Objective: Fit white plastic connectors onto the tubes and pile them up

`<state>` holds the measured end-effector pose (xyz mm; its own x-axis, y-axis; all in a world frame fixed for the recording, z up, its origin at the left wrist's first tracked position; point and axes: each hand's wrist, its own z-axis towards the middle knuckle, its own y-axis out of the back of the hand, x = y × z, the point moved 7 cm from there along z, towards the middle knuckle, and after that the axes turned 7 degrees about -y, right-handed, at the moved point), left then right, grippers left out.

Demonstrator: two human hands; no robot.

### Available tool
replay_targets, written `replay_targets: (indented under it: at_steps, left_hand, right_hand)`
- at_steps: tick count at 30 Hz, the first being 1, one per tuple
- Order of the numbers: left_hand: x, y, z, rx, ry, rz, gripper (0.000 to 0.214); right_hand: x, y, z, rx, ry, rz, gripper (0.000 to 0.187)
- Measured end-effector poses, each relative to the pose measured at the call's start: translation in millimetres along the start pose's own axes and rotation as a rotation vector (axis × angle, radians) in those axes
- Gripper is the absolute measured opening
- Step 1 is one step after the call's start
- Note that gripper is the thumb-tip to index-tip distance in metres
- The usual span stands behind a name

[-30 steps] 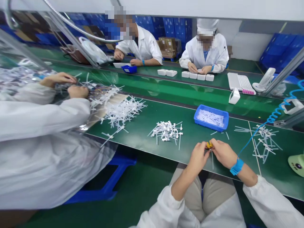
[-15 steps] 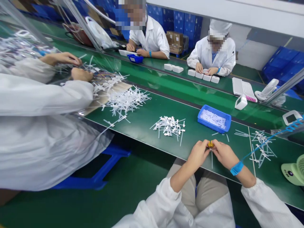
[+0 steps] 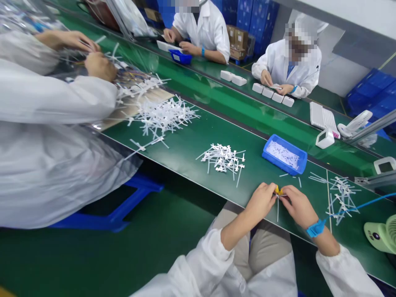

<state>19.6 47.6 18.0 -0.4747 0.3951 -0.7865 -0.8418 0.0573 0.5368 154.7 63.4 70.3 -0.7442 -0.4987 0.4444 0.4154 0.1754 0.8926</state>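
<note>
Pinching a small yellow plastic piece (image 3: pixel 279 191) at the table's (image 3: pixel 192 144) near edge, left hand (image 3: pixel 261 202) and right hand (image 3: pixel 298 206) close their fingers on it together. A thin white plastic strip (image 3: pixel 277 209) hangs below. Likely light and bendy; best gripped at the yellow body.

Both bare forearms angle inward and forward, knuckles up. The left hand (image 3: pixel 261 201) and right hand (image 3: pixel 299 206) meet fingertip to fingertip, fingers curled and pinched closed, with the wrists held low and nearly level.
</note>
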Motion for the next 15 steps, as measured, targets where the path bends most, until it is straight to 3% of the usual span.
replay_targets:
  at_steps: [15]
  left_hand:
    - [-7.3,5.8,-2.1,-0.012,0.002,-0.076,0.018]
  right_hand:
    - [3.7,-1.4,11.7,0.205,-0.085,-0.172,0.025]
